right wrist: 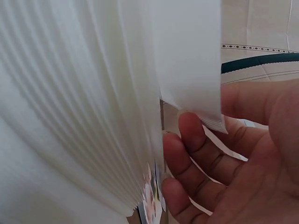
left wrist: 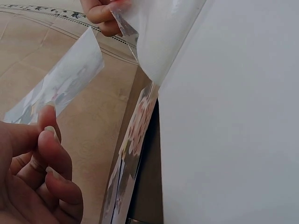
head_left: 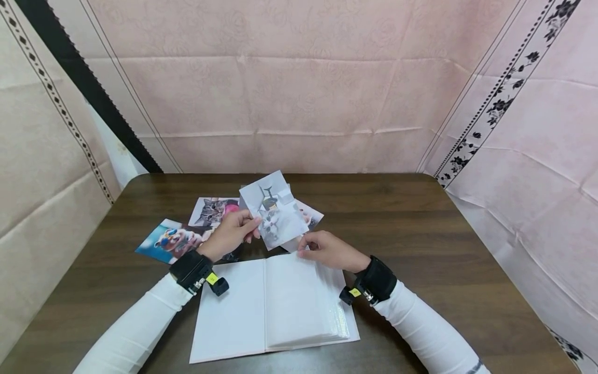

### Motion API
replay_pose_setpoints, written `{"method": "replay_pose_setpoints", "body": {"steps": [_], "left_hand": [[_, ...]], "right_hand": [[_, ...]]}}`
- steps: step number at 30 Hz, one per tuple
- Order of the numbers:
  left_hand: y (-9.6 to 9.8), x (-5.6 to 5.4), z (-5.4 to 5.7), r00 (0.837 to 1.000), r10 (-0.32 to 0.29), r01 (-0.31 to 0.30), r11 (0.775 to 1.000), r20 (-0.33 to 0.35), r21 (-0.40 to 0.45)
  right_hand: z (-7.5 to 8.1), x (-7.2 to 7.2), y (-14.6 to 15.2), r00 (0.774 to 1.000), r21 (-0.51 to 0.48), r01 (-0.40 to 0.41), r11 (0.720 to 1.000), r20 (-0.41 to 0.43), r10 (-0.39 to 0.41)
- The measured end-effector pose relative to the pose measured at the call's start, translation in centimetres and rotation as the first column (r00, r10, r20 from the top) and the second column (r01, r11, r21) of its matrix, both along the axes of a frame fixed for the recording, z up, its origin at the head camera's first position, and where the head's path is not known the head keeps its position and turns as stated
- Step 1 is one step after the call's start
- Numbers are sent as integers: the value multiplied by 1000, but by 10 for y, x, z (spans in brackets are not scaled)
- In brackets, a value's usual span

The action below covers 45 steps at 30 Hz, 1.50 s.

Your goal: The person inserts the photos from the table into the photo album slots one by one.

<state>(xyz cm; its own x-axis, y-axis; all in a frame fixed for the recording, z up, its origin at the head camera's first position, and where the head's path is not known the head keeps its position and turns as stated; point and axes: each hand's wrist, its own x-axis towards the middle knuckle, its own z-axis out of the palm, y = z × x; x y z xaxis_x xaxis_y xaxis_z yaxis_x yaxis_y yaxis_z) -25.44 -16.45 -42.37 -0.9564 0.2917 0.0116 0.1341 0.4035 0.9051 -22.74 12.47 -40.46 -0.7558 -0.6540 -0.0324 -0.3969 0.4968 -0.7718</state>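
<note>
My left hand (head_left: 233, 232) pinches a photo print (head_left: 276, 210) by its lower left side, tilted above the table; its picture is pale with glare. The left wrist view also shows this photo (left wrist: 65, 79) between thumb and fingertips. An open photo album (head_left: 235, 306) with white pages lies in front of me. At the album's top edge my right hand (head_left: 331, 250) pinches the corner of a clear page sleeve (head_left: 299, 280) and holds it lifted. In the right wrist view the sleeve (right wrist: 191, 56) runs between thumb and fingers, beside a fan of further pages (right wrist: 84, 93).
Behind the album several photos lie overlapping on the brown wooden table (head_left: 420, 249): a blue one with a costumed animal (head_left: 175, 241), a kitten photo (head_left: 210, 212) and another print (head_left: 312, 214) partly under the held one. Pink cloth (head_left: 299, 104) hangs beyond the table.
</note>
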Motion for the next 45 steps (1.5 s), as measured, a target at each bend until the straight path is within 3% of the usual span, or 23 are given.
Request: {"method": "replay_pose_setpoints", "body": {"steps": [28,34,45], "left_hand": [[4,1,-7,991,-42,37,999,128,36],[6,3,-7,989,-31,28,999,145,25],[6,3,-7,986,-76,72,997,151,27]], "right_hand": [[3,1,-1,1000,-99,17,995,-3,-17],[3,0,-1,1000,-104,17,994,-20,-19],[2,0,-2,998,-85,55,995,-11,-56]]}}
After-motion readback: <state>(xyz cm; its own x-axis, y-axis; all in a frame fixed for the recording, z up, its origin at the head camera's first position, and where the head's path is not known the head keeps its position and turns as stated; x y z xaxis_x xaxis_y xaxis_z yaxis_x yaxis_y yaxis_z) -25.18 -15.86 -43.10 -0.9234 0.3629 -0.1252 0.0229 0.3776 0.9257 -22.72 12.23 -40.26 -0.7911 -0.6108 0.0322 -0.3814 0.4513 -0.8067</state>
